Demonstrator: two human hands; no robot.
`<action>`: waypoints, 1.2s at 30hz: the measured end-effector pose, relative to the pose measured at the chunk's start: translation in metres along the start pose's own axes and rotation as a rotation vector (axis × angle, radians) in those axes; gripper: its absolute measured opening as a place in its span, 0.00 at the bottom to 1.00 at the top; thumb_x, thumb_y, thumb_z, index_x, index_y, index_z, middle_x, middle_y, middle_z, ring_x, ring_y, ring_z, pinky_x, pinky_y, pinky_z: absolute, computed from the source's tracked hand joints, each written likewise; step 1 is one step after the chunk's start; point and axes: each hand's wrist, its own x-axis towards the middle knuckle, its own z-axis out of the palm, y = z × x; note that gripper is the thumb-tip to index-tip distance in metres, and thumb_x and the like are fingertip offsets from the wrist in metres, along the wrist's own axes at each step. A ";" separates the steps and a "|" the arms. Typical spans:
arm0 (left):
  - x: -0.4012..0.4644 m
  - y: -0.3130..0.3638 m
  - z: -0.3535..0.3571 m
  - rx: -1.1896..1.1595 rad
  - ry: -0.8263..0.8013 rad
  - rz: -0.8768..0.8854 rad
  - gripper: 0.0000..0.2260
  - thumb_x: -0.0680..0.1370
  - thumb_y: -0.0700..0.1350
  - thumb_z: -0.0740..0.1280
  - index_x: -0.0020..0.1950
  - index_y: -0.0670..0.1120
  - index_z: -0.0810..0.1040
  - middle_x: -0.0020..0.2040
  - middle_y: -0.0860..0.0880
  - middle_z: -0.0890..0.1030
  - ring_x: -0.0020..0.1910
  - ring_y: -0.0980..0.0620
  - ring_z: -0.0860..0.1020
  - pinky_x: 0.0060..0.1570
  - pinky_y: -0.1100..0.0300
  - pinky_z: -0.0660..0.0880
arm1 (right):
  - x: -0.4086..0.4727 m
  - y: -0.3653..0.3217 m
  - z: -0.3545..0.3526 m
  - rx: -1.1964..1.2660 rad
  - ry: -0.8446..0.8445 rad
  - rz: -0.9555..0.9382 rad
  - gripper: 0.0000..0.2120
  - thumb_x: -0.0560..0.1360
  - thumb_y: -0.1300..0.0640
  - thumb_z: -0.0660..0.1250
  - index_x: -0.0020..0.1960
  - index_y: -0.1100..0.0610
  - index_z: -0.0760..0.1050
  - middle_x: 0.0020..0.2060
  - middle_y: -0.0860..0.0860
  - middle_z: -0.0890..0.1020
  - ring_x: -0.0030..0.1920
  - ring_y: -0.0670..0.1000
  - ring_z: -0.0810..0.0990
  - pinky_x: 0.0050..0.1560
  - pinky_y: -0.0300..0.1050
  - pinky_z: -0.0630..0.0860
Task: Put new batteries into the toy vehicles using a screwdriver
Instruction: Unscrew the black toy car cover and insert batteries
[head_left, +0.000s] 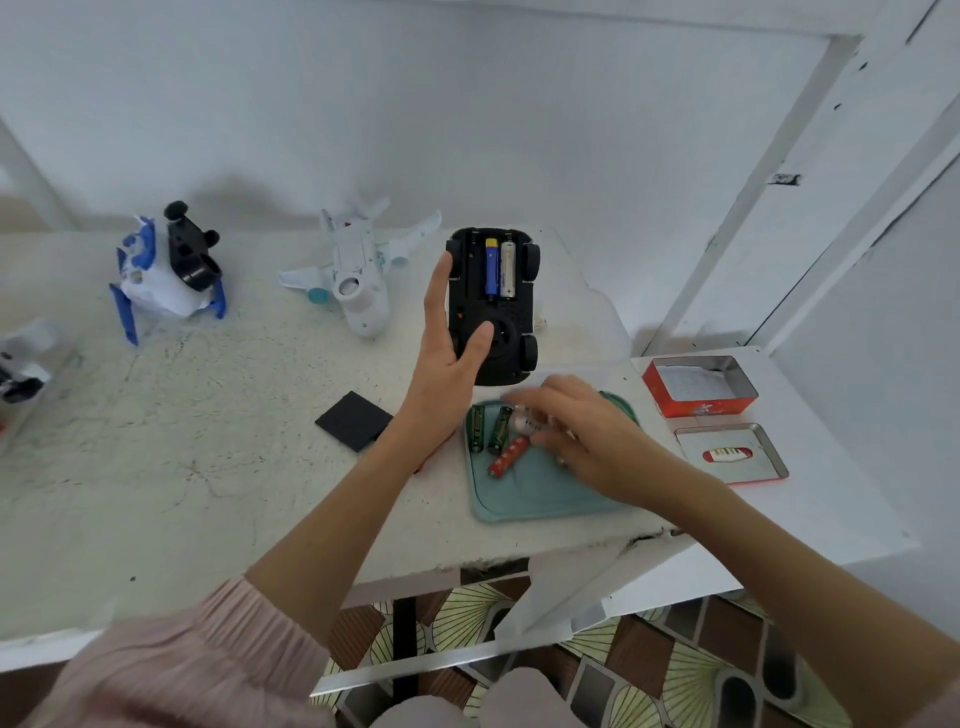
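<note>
The black plastic toy car (492, 306) lies belly-up on the rough, cracked table (156, 441), its open bay holding two batteries: one blue and yellow (492, 266), one white (507, 268). The left hand (447, 338) steadies it, fingers straight along its side and thumb pressed on the underside. Just below the thumb, the right hand (576, 436) is blurred; its fingers curl around a pale battery (522, 418) over a soft teal tray (540, 493). Beside those fingertips lie two green batteries (488, 428) and one red (508, 455). Left of the wrist sits a flat black square cover (354, 421).
</note>
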 end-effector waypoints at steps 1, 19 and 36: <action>0.000 0.000 0.000 0.005 -0.001 0.004 0.28 0.81 0.42 0.59 0.75 0.58 0.49 0.77 0.49 0.58 0.73 0.53 0.64 0.71 0.52 0.65 | 0.004 -0.003 -0.005 0.029 0.073 0.012 0.17 0.77 0.63 0.61 0.65 0.53 0.71 0.47 0.47 0.71 0.46 0.42 0.68 0.48 0.33 0.67; 0.001 0.005 0.002 -0.096 -0.012 -0.057 0.30 0.81 0.33 0.58 0.74 0.57 0.50 0.67 0.62 0.66 0.65 0.63 0.71 0.56 0.67 0.73 | 0.109 -0.021 -0.030 -0.073 0.709 -0.059 0.03 0.66 0.71 0.68 0.39 0.66 0.76 0.35 0.58 0.79 0.33 0.55 0.77 0.37 0.39 0.72; 0.001 0.010 0.002 -0.040 -0.025 -0.063 0.32 0.76 0.39 0.61 0.71 0.65 0.51 0.68 0.65 0.64 0.70 0.52 0.69 0.66 0.53 0.71 | 0.113 -0.013 -0.030 -0.047 0.413 -0.062 0.03 0.67 0.67 0.70 0.37 0.67 0.78 0.36 0.59 0.77 0.36 0.54 0.73 0.38 0.34 0.64</action>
